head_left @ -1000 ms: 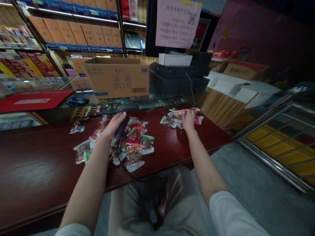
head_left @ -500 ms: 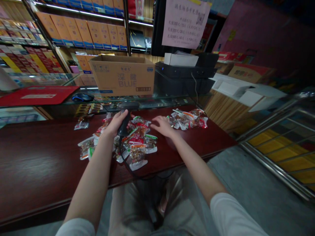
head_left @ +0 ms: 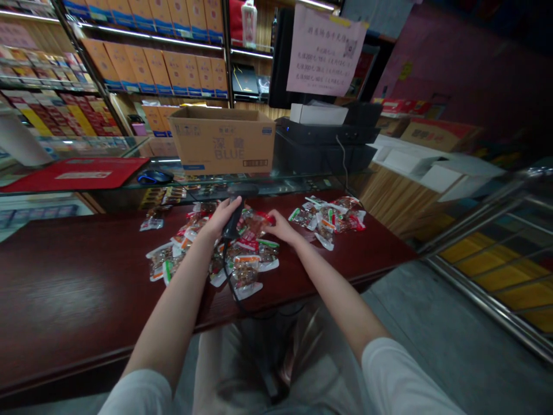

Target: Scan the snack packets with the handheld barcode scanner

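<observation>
My left hand [head_left: 220, 218] grips a black handheld barcode scanner [head_left: 234, 218] above the larger heap of clear snack packets [head_left: 246, 271]. Its black cord [head_left: 231, 282] runs down across the heap. My right hand [head_left: 280, 227] reaches in from the right and pinches a red-labelled snack packet [head_left: 256, 225] close to the scanner's nose. A smaller heap of similar packets [head_left: 326, 218] lies to the right of my right hand. Both heaps rest on a dark red wooden counter [head_left: 86, 276].
Behind the wooden counter stands a glass display case holding a cardboard box marked BLUE [head_left: 222, 141], a computer mouse [head_left: 155, 177], a red mat [head_left: 73, 172] and a black printer [head_left: 324, 135]. Shelves of boxed goods fill the back. A metal railing [head_left: 475, 271] runs along the right.
My right hand has moved left from the smaller heap to the larger one and now pinches a packet. The scanner has moved slightly right, and the smaller heap looks more spread out.
</observation>
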Demonstrator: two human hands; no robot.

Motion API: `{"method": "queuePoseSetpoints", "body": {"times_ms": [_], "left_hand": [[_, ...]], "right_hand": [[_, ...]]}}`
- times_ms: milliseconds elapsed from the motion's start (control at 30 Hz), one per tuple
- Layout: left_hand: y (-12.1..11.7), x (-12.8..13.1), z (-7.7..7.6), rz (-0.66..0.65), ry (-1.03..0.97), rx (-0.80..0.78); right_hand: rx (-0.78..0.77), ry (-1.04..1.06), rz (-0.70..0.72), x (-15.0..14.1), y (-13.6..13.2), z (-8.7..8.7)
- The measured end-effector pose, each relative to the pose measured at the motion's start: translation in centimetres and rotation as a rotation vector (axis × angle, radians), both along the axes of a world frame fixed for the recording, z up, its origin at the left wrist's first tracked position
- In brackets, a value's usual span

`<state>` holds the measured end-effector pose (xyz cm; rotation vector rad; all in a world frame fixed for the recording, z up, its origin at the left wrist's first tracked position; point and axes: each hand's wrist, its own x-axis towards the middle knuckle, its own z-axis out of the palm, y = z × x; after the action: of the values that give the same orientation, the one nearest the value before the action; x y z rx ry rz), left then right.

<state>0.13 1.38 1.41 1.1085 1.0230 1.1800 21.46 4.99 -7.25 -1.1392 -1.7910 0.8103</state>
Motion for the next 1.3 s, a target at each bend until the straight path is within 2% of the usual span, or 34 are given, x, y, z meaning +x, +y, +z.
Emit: {"method": "queuePoseSetpoints", "body": {"times_ms": [67,133,200,267,400,533,900,1100,1300], "left_hand": [[0.2,0.5,0.4,-0.037,0.050,-0.012],[0.5,1.1,0.8,-0.093,0.082,-0.008],[0.8,1.9,1.0,-0.146,0.092,0.019],[1.1,2.9,1.0,-0.188,0.099,0.051],[1.2,5.2,0.4,-0.269,0.125,0.082],[0.8,6.7,-0.5,-0.313,0.120,0.073],[0.4,8.2,-1.9,-0.300,0.061,0.068],[-0.2,7.9,-2.1,-0.273,-0.006,0.055],[0.0,7.8,-2.6,-0.274,-0.053,0.035]], "right_hand": [[-0.036,0.122,-0.007,1.2,0.6,0.2],[-0.098,0.335,-0.046,2.9,1.2,0.6],[-0.134,0.557,-0.127,5.0,1.7,1.0],[-0.094,0.654,-0.240,7.0,2.0,1.1],[0.062,0.644,-0.403,9.2,2.2,0.7],[0.113,0.565,-0.458,9.2,2.4,-0.1],[0.077,0.321,-0.497,8.4,1.8,0.4],[0.081,0.409,-0.467,8.0,1.3,0.6],[0.082,0.466,-0.379,7.8,0.9,0.5]]}}
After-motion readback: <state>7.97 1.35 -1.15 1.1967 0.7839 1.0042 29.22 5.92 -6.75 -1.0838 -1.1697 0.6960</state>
